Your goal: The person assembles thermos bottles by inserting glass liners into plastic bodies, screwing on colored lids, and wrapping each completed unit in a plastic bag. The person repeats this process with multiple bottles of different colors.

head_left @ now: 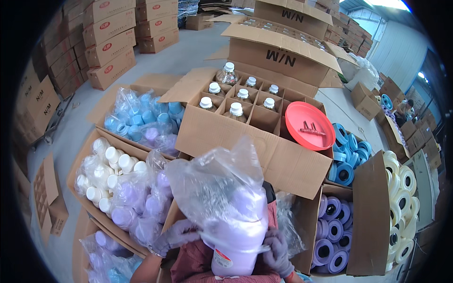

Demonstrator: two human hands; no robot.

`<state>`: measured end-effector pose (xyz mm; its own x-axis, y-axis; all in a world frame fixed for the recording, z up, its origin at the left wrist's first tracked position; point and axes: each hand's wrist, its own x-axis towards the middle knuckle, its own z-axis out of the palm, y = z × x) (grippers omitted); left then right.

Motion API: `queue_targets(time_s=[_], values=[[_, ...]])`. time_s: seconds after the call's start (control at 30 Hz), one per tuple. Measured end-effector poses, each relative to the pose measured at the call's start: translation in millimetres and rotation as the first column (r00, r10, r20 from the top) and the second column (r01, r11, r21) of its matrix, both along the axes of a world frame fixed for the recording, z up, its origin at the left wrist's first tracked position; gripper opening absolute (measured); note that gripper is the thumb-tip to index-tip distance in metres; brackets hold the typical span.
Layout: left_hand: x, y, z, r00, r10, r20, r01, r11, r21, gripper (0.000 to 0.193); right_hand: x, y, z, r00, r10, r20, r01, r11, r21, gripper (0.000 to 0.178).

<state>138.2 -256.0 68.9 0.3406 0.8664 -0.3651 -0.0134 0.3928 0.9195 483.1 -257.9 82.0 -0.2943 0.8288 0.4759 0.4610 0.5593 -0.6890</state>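
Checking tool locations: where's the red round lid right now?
In the head view, the red round lid lies right of centre, on the right corner of the open box of capped bottles, just above the box of blue tape rolls.

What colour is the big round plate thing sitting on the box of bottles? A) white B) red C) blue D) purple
B: the round plate resting on the edge of the open box of capped bottles is plainly red, while the blue things beside it are rolls of tape.
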Motion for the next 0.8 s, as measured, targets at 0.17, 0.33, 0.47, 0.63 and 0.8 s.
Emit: queue_targets(time_s=[0.17,0.33,0.47,0.63,0.8], values=[[-50.9,-31.3,-17.8,0.856,-0.425,-0.295,0.474,0.872,0.121,0.029,21.9,-70.2,-13.5,0.898,0.368,0.242,-0.362,0.930,-0.071,0.025],[-14.9,10.5,17.8,0.971,0.031,-0.236,0.099,0.849,0.519,0.055,8.6,-71.1,-16.7,0.849,0.368,0.379,-0.284,0.923,-0.261,0.028],[-34.6,-1.4,31.7,0.998,0.028,0.051,-0.047,0.898,0.438,0.054,9.0,-58.5,-20.8,0.780,0.294,0.553,-0.317,0.947,-0.056,0.029],[-74.1,-50.7,-46.6,0.799,0.310,0.515,-0.340,0.940,-0.038,0.047,-81.7,79.9,63.1,0.933,0.319,0.165,-0.350,0.912,0.216,0.024],[-124.4,11.8,-86.1,0.264,0.553,0.790,-0.723,0.655,-0.217,0.041,-243.0,287.9,94.7,0.795,0.525,0.305,-0.606,0.717,0.344,0.038]])
